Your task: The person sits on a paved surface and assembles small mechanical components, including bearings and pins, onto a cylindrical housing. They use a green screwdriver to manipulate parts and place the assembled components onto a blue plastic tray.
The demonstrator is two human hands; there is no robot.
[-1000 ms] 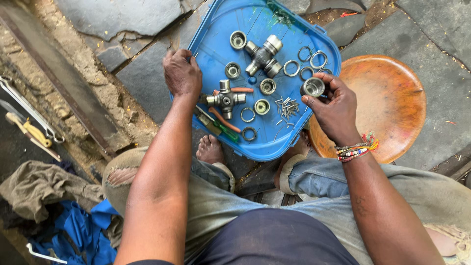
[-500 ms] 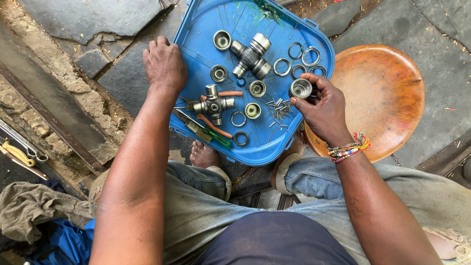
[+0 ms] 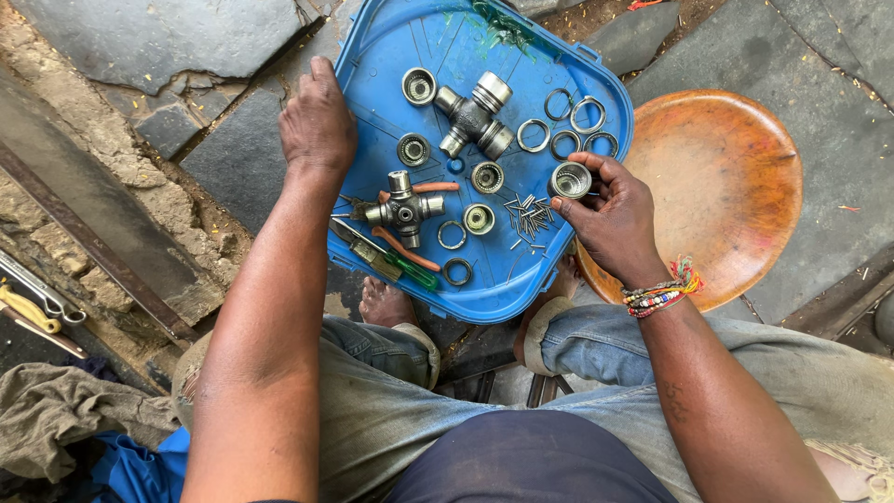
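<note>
Holding a small steel bearing cup [image 3: 570, 180] in the right hand [image 3: 615, 219], grip pinched on its outer wall with fingertips, open mouth up, just over the right edge of the blue tray [image 3: 391, 51].

Handling, my read: cup is short, rigid, dense for its size, likely greasy so slippery. Best hold is the outer wall, thumb against fingers, mouth kept level; anything loose inside would spill if tipped.

Left hand [image 3: 318, 126] lies palm-down on the tray's left rim, fingers curled over the edge, steadying it; nothing held in it.

Nearest the body: knees in worn jeans, a bare foot [image 3: 384, 303] under the tray's near edge. The tray seems to rest partly on the legs, so it may rock.

On the tray, near to far:
- green-handled screwdriver [image 3: 386, 261] and loose ring [image 3: 457, 272] at the near edge
- cross joint [image 3: 404, 209] with an orange seal strip [image 3: 410, 251] beside it
- pile of thin needle rollers [image 3: 526, 219] just left of the held cup; tiny and easy to scatter
- more cups [image 3: 487, 177], some mouth up
- second, larger cross joint [image 3: 473, 116]
- cluster of snap rings [image 3: 563, 126] at the far right

Crowding around the rollers is the main obstruction.

Right of the tray: round orange stool top [image 3: 736, 177], bare. Stone paving all around; hand tools [image 3: 33, 307] and rags [image 3: 56, 428] well off to the left.
</note>
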